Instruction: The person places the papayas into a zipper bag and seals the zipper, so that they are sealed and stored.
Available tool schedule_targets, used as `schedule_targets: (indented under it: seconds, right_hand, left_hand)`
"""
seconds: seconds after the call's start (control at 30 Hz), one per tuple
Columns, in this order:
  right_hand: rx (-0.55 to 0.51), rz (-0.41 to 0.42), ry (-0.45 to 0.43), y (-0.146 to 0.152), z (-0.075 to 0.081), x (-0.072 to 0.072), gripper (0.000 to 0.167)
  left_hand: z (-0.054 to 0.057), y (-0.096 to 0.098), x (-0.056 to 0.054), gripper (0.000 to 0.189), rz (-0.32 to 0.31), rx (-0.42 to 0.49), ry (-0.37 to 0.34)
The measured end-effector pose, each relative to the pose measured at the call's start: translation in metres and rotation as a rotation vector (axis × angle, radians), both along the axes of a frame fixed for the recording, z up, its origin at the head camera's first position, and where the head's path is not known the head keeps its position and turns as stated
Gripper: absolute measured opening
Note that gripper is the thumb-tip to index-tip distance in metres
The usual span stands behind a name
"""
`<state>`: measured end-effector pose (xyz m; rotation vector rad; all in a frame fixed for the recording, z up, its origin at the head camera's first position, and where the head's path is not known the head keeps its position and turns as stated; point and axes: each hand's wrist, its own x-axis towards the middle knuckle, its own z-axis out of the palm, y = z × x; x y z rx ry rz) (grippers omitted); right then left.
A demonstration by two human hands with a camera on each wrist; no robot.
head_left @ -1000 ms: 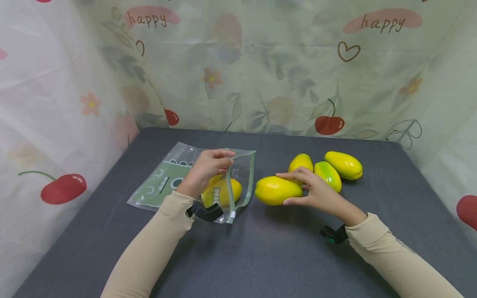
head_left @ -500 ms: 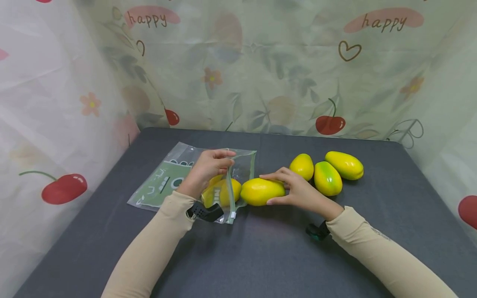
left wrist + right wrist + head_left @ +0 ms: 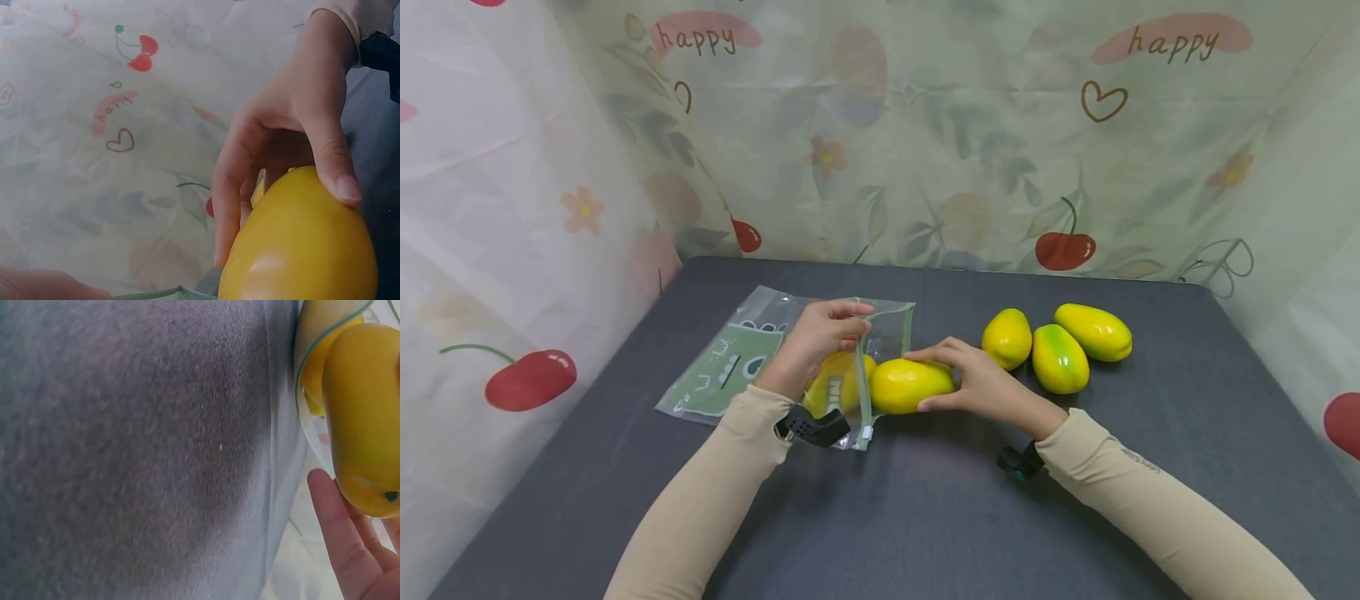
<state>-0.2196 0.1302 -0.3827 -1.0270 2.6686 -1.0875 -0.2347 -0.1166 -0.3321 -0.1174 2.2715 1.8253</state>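
My left hand pinches the top edge of a clear zip bag with a green cartoon print, and its mouth gapes to the right. Yellow mangoes lie inside, partly hidden by the hand and the green rim. At the mouth, my right hand grips another yellow mango by its right end, thumb in front and fingers behind. Its left end is within the opening, right beside the fruit inside. In the right wrist view this mango overlaps the bag's green rim.
Behind the right hand lie a yellow mango, one with a green patch and a longer one. A white slider sits at the bag's near corner. Printed curtains surround the dark cloth-covered table.
My right hand has carried the mango leftward, from beside the other loose mangoes into the bag's mouth. My left hand has stayed in place, holding the bag's edge.
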Motion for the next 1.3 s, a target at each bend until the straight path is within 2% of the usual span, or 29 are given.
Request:
schedule_targets:
  seconds: [0.33,0.63,0.97,1.3]
  right_hand:
    - [-0.023,0.001,-0.015,-0.014,0.000,-0.002,0.060]
    - [-0.037,-0.018,-0.092,-0.027,0.000,-0.002,0.057]
    - [-0.108,0.039,-0.133,-0.032,0.002,0.000,0.056]
    - [-0.157,0.005,-0.229,-0.040,0.006,0.002,0.044]
  left_hand:
    - [0.001,0.000,-0.001,0.033,-0.018,-0.013,0.023]
    - [0.002,0.001,-0.002,0.032,-0.004,-0.010,0.024]
    - [0.003,0.000,-0.002,0.031,-0.011,-0.016,0.031]
    - [0.003,0.000,-0.001,0.033,-0.022,0.001,0.056]
